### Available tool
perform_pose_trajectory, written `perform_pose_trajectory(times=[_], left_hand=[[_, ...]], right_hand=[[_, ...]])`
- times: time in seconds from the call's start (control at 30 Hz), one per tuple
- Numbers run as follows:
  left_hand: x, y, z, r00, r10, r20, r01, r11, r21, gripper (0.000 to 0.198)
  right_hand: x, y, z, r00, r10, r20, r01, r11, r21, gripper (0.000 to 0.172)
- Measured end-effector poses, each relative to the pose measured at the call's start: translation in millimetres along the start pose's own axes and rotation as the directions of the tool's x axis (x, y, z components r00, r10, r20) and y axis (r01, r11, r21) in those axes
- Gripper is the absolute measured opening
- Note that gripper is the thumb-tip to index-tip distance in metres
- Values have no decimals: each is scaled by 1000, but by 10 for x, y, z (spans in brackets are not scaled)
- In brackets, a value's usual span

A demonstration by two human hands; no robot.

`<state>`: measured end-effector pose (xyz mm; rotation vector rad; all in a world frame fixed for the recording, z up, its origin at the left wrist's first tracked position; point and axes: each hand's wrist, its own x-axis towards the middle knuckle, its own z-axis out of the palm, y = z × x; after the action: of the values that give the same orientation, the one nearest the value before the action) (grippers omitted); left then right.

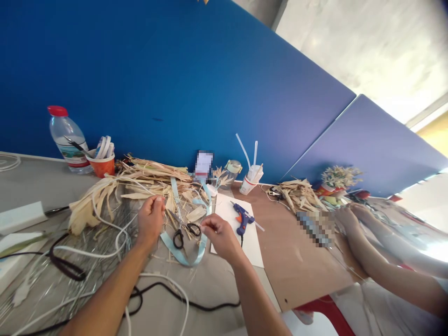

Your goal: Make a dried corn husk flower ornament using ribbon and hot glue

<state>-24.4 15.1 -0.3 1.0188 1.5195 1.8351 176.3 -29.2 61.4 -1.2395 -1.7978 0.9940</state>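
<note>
My left hand (151, 218) is raised above the table with thumb and fingers pinched together. Whatever they hold, if anything, is too small to make out. My right hand (221, 235) is also pinched, its fingertips beside black-handled scissors (178, 239) and over a light blue ribbon (189, 260). Whether it grips something thin, I cannot tell. The ribbon loops around the scissors. Behind lie dried corn husks (154, 170), with loose scraps about the scissors. Just right of my right hand, a blue glue gun (242, 219) rests on a white sheet (255, 249).
White cable (87, 255) and black cable (206, 308) cross the table. At the back stand a water bottle (70, 140), an orange cup (101, 164), a phone (203, 164), a jar (231, 173) and a paper cup (248, 184). Another person's hands (346, 219) are at right.
</note>
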Motion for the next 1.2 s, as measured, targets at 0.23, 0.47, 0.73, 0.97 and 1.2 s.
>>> perform_pose_trajectory(times=[0.23, 0.47, 0.73, 0.97, 1.2], left_hand=[[16, 45, -15, 1000, 26, -5, -26, 999, -33, 26], [37, 59, -52, 997, 28, -75, -34, 997, -76, 25], [60, 13, -61, 997, 15, -74, -21, 997, -72, 25], [46, 25, -49, 998, -8, -61, 5, 998, -60, 24], [61, -21, -51, 998, -11, -58, 9, 999, -48, 27]], right_hand=[[331, 143, 178, 995, 100, -13, -101, 993, -60, 9], [722, 163, 363, 996, 59, -72, -66, 992, -105, 10], [1001, 171, 576, 987, 152, 51, -133, 954, -268, 11], [1218, 224, 751, 988, 121, 92, -93, 960, -264, 12], [1321, 235, 866, 992, 90, 92, -81, 991, -106, 8]])
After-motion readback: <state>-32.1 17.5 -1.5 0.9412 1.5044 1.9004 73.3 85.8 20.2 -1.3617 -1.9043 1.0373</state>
